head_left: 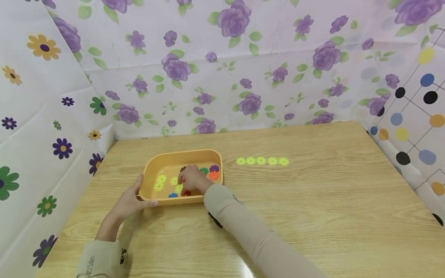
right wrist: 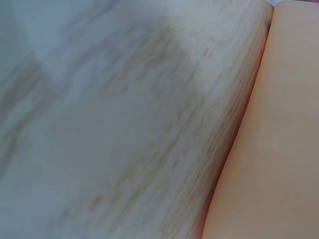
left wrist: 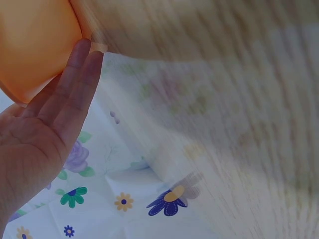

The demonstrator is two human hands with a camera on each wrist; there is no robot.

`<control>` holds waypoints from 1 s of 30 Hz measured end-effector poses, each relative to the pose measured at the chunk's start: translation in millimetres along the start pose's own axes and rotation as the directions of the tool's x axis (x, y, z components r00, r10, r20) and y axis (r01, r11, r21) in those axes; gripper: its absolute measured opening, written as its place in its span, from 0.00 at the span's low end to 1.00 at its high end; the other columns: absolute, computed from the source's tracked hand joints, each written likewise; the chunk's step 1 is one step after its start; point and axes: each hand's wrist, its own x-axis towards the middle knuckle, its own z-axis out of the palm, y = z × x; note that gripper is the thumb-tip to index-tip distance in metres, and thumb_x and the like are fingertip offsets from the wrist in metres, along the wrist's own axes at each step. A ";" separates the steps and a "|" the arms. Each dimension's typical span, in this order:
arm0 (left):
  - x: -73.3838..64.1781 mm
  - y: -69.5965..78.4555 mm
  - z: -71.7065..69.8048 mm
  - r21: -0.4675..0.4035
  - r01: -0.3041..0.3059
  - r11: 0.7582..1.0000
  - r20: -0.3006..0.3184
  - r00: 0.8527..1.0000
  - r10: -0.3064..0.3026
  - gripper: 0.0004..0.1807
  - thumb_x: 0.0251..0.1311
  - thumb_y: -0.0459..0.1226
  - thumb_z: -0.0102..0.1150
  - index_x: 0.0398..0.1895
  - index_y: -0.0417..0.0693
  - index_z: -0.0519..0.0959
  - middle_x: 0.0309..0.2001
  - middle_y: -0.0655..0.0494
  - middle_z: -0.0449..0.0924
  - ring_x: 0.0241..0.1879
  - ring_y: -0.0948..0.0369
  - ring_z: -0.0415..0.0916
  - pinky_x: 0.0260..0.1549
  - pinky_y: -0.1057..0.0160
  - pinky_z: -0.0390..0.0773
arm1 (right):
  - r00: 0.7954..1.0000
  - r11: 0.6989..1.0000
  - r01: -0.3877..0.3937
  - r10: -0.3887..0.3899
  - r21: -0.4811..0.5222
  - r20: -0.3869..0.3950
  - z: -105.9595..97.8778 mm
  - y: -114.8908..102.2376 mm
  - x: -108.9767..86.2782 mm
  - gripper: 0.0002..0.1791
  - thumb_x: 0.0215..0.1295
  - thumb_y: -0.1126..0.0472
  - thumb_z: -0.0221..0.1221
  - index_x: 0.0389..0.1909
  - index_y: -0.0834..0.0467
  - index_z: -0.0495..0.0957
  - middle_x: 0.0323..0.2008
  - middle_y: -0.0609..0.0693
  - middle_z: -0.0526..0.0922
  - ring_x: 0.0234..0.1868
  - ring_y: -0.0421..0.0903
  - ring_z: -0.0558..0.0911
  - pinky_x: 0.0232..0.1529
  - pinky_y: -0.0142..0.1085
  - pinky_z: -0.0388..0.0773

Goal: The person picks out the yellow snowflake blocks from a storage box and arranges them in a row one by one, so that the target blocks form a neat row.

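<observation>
A shallow orange-yellow tray stands on the wooden table. My left hand lies at its near left corner, the thumb along the front wall. In the left wrist view, the straight fingers rest against the outer wall. My right hand reaches into the tray with fingers bent down among flower-shaped plastic discs; I cannot tell whether they pinch one. Yellow discs lie left of it, a blue disc and a red disc near the front wall, and green, purple and orange ones to the right.
Several yellow flower discs form a straight row on the table, right of the tray. Purple-flowered sheeting covers the wall behind. Patterned sheets hang at the left and right sides. The right wrist view shows only blurred tabletop and the tray's wall.
</observation>
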 end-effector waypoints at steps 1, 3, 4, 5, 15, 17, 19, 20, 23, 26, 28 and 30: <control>-0.1 0.1 -0.1 0.001 0.001 1.000 0.001 1.000 -0.001 0.63 0.45 0.46 0.69 0.68 0.31 0.32 0.67 0.30 0.38 0.62 0.42 0.54 0.56 0.46 0.57 | 1.000 1.000 0.000 0.001 -0.002 0.005 0.0 0.0 0.1 0.14 0.46 0.54 0.70 0.37 0.44 0.83 0.52 0.44 0.73 0.55 0.47 0.64 0.38 0.34 0.70; -0.2 0.3 -0.2 -0.001 -0.002 1.000 0.003 1.000 0.002 0.63 0.45 0.46 0.69 0.68 0.31 0.31 0.67 0.29 0.38 0.62 0.41 0.54 0.56 0.45 0.57 | 1.000 1.000 -0.006 0.006 -0.001 0.019 -0.4 -0.4 0.4 0.14 0.47 0.54 0.69 0.38 0.46 0.82 0.48 0.43 0.74 0.53 0.46 0.65 0.37 0.33 0.70; -0.2 0.6 -0.2 -0.002 -0.001 1.000 0.003 1.000 0.001 0.63 0.45 0.46 0.69 0.68 0.31 0.31 0.67 0.29 0.38 0.62 0.41 0.54 0.56 0.45 0.56 | 1.000 1.000 -0.010 0.011 -0.002 0.024 -0.7 -0.7 0.7 0.14 0.47 0.54 0.69 0.38 0.47 0.82 0.46 0.43 0.75 0.52 0.46 0.66 0.37 0.33 0.70; 0.0 0.5 -0.3 0.001 -0.001 1.000 0.003 1.000 0.001 0.63 0.45 0.46 0.69 0.68 0.31 0.31 0.67 0.29 0.37 0.62 0.41 0.53 0.56 0.45 0.56 | 0.999 1.000 -0.015 0.015 -0.002 0.028 -1.0 -1.0 1.0 0.14 0.47 0.54 0.69 0.37 0.48 0.82 0.45 0.42 0.76 0.51 0.46 0.66 0.37 0.33 0.70; 0.3 0.2 -0.7 -0.011 0.007 1.000 0.002 1.000 -0.007 0.63 0.45 0.46 0.70 0.68 0.32 0.31 0.67 0.28 0.40 0.61 0.41 0.56 0.56 0.45 0.56 | 0.997 0.992 -0.078 0.077 0.095 0.016 -4.0 -2.0 1.5 0.05 0.54 0.60 0.63 0.21 0.53 0.81 0.31 0.42 0.76 0.41 0.44 0.67 0.39 0.33 0.68; 0.6 0.6 -0.6 -0.008 0.004 1.000 0.003 1.000 -0.004 0.63 0.45 0.46 0.69 0.68 0.32 0.31 0.67 0.28 0.40 0.60 0.42 0.56 0.56 0.46 0.57 | 0.996 0.990 -0.082 0.083 0.117 -0.008 -4.8 -1.6 0.8 0.06 0.56 0.61 0.61 0.21 0.54 0.82 0.30 0.42 0.76 0.42 0.44 0.68 0.43 0.34 0.68; 1.0 0.5 -0.5 -0.006 0.006 1.000 0.004 1.000 -0.006 0.63 0.45 0.46 0.69 0.68 0.32 0.31 0.67 0.29 0.39 0.60 0.42 0.57 0.56 0.46 0.57 | 0.996 0.986 -0.068 0.075 0.151 -0.040 -5.3 -0.8 0.0 0.08 0.57 0.61 0.60 0.20 0.54 0.82 0.30 0.42 0.77 0.41 0.43 0.69 0.45 0.34 0.67; 1.1 0.3 -0.5 -0.007 0.007 1.000 0.006 1.000 -0.007 0.63 0.45 0.46 0.69 0.68 0.32 0.31 0.67 0.29 0.39 0.61 0.42 0.56 0.56 0.46 0.57 | 0.996 0.985 -0.054 0.065 0.161 -0.060 -5.9 -0.4 -0.5 0.08 0.57 0.62 0.59 0.21 0.54 0.82 0.29 0.42 0.77 0.40 0.42 0.70 0.47 0.34 0.67; 1.4 -1.0 -0.3 -0.005 0.013 1.000 0.008 1.000 -0.013 0.63 0.45 0.46 0.69 0.68 0.32 0.31 0.67 0.30 0.38 0.61 0.43 0.56 0.56 0.46 0.57 | 0.994 0.976 -0.004 0.027 0.219 -0.103 -7.1 1.5 -1.9 0.12 0.58 0.64 0.58 0.16 0.56 0.79 0.22 0.42 0.75 0.29 0.39 0.70 0.39 0.30 0.68; 1.5 -1.8 -0.7 -0.015 0.012 1.000 0.011 1.000 -0.012 0.63 0.45 0.46 0.69 0.68 0.32 0.30 0.67 0.30 0.38 0.61 0.43 0.55 0.56 0.46 0.57 | 0.991 0.965 0.054 -0.020 0.258 -0.133 -8.5 2.9 -2.3 0.20 0.58 0.68 0.55 0.07 0.56 0.68 0.12 0.42 0.64 0.16 0.38 0.60 0.24 0.27 0.61; 1.6 -2.1 -0.9 -0.020 0.014 1.000 0.012 1.000 -0.013 0.63 0.45 0.46 0.69 0.68 0.32 0.30 0.67 0.30 0.38 0.60 0.43 0.56 0.56 0.47 0.58 | 0.990 0.959 0.075 -0.039 0.271 -0.138 -9.2 3.0 -2.0 0.23 0.57 0.70 0.53 0.05 0.55 0.61 0.08 0.43 0.56 0.12 0.38 0.54 0.18 0.27 0.54; 1.5 -2.1 -0.9 -0.021 0.017 1.000 0.013 1.000 -0.016 0.63 0.45 0.46 0.69 0.68 0.33 0.30 0.67 0.30 0.39 0.60 0.43 0.57 0.55 0.47 0.59 | 0.989 0.957 0.081 -0.044 0.277 -0.138 -10.1 2.3 -2.0 0.24 0.57 0.70 0.53 0.05 0.56 0.58 0.07 0.45 0.54 0.11 0.39 0.52 0.16 0.27 0.51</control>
